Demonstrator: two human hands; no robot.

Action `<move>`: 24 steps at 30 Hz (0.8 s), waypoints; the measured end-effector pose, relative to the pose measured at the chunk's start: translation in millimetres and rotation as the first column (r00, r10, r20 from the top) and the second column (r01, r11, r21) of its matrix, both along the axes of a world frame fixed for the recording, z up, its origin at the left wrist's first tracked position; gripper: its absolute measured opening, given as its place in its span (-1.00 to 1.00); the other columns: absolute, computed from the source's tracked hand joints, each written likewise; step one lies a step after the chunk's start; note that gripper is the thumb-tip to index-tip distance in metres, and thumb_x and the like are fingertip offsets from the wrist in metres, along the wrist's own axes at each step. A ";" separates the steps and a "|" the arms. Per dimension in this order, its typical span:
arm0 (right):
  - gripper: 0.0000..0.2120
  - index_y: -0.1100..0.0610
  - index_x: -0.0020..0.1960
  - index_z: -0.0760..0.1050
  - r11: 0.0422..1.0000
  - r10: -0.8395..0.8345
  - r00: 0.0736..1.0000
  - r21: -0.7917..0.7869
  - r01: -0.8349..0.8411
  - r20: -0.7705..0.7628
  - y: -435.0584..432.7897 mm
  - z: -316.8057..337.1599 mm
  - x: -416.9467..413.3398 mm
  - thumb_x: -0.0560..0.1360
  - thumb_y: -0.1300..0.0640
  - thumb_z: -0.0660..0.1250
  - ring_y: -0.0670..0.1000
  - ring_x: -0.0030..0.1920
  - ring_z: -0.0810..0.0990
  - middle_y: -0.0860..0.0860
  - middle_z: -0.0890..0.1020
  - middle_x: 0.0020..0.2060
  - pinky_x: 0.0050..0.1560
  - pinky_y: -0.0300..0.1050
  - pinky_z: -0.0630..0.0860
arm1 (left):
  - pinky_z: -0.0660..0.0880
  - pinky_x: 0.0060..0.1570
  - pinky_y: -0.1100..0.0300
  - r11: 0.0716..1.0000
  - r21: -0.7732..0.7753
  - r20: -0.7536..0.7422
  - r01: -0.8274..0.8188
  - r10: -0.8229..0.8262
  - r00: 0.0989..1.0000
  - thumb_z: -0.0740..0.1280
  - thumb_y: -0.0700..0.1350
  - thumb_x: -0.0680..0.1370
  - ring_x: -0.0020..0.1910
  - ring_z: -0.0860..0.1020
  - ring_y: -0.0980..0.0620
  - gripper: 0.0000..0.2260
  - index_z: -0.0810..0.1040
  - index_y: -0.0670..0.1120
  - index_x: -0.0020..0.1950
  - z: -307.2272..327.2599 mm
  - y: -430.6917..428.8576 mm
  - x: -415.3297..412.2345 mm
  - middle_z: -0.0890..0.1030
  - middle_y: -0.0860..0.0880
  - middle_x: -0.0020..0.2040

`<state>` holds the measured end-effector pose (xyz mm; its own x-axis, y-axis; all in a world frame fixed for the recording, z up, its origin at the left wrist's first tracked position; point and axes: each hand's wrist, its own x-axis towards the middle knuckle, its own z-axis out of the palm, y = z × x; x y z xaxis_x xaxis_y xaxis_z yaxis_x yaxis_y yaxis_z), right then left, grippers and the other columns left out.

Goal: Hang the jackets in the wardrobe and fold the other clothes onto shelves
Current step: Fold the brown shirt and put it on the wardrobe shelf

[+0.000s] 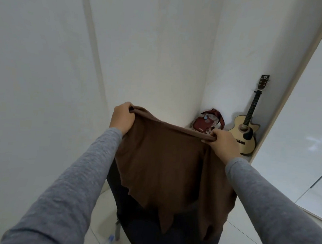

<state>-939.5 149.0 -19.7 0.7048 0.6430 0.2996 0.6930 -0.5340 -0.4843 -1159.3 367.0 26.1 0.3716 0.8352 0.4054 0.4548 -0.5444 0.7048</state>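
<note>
Dim, even indoor light, soft focus, wide-angle bending at edges.

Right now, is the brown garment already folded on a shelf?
No, the left hand and the right hand grip the brown garment by its top edge, and it hangs unfolded in the air between them.

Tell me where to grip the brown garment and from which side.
Grip the brown garment at the two ends of its taut top edge, reaching from the near side, as the left hand and right hand do. The cloth hangs limp below that edge, so the ends probably control it best.
</note>
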 end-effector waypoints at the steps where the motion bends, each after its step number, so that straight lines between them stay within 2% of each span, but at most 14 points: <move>1: -0.82 0.07 -0.25 0.47 1.000 -0.016 1.000 -0.002 0.016 -0.016 -1.9 -5.1 0.5 0.42 0.02 0.41 0.08 -0.18 0.52 0.03 0.56 -0.25 -0.25 -0.10 0.40 | 0.35 -0.12 0.19 1.000 0.007 0.021 0.003 -0.003 1.000 0.15 -0.35 0.46 -0.12 0.47 -0.07 -0.80 0.53 -0.21 -0.06 1.9 -0.7 2.3 0.57 -0.17 -0.09; 3: -0.93 0.10 -0.22 0.50 0.998 -0.062 0.997 -0.003 0.062 -0.045 -6.2 -13.1 3.0 0.44 0.20 0.33 0.11 -0.16 0.53 0.10 0.58 -0.19 -0.22 -0.10 0.40 | 0.35 -0.13 0.19 1.000 -0.002 0.096 0.000 0.000 0.995 0.14 -0.35 0.45 -0.13 0.47 -0.07 -0.81 0.51 -0.19 -0.08 6.7 -4.3 5.1 0.55 -0.14 -0.11; 5: -0.92 0.15 -0.17 0.54 0.994 -0.113 0.991 -0.004 0.113 -0.065 -11.2 -17.7 5.1 0.43 0.28 0.28 0.12 -0.15 0.53 0.13 0.58 -0.17 -0.20 -0.08 0.42 | 0.35 -0.16 0.18 1.000 0.002 0.156 -0.006 0.005 0.988 0.13 -0.35 0.45 -0.16 0.47 -0.05 -0.82 0.49 -0.17 -0.11 11.9 -7.1 5.8 0.54 -0.10 -0.16; 9: -0.88 0.14 -0.11 0.56 0.978 -0.203 0.973 0.028 0.207 -0.109 -22.0 -21.0 10.2 0.44 0.27 0.26 0.11 -0.14 0.54 0.10 0.59 -0.18 -0.13 -0.05 0.49 | 0.35 -0.19 0.19 0.998 0.018 0.212 -0.054 0.049 0.976 0.11 -0.36 0.45 -0.18 0.45 -0.04 -0.83 0.48 -0.19 -0.13 21.6 -7.6 3.1 0.51 -0.10 -0.18; 13: -0.84 0.20 -0.07 0.56 0.953 -0.285 0.943 0.051 0.297 -0.172 -26.8 -20.1 14.6 0.48 0.28 0.21 0.15 -0.14 0.54 0.14 0.58 -0.17 -0.11 -0.03 0.50 | 0.30 -0.19 0.20 0.988 -0.049 0.277 -0.145 0.153 0.949 0.09 -0.36 0.44 -0.20 0.40 -0.02 -0.84 0.41 -0.17 -0.17 29.9 -6.6 -5.3 0.46 -0.06 -0.21; 16: -0.83 0.21 -0.05 0.52 0.955 -0.271 0.943 0.072 0.289 -0.195 -25.3 -21.2 12.5 0.48 0.32 0.16 0.13 -0.16 0.49 0.14 0.56 -0.15 -0.13 -0.06 0.43 | 0.30 -0.21 0.21 0.984 -0.053 0.282 -0.170 0.178 0.943 0.10 -0.34 0.47 -0.20 0.40 0.01 -0.85 0.42 -0.17 -0.17 32.5 -6.6 -10.6 0.45 -0.03 -0.24; 21: -0.84 0.20 -0.08 0.40 0.950 -0.186 0.949 0.199 0.240 -0.255 -23.2 -22.3 8.7 0.48 0.38 0.09 0.14 -0.12 0.47 0.15 0.50 -0.15 -0.14 -0.05 0.35 | 0.27 -0.35 0.30 0.974 -0.072 0.344 -0.214 0.226 0.912 0.12 -0.30 0.50 -0.28 0.36 0.07 -0.86 0.44 -0.16 -0.18 29.2 -6.2 -16.9 0.40 0.08 -0.33; 24: -0.86 0.17 -0.06 0.40 0.963 -0.131 0.971 0.208 0.173 -0.201 -25.2 -28.8 6.7 0.58 0.23 0.07 0.14 -0.13 0.50 0.13 0.52 -0.16 -0.14 -0.04 0.39 | 0.26 -0.39 0.30 0.960 -0.110 0.395 -0.257 0.279 0.875 0.14 -0.27 0.53 -0.32 0.34 0.08 -0.87 0.43 -0.16 -0.18 24.1 -5.1 -19.6 0.38 0.07 -0.35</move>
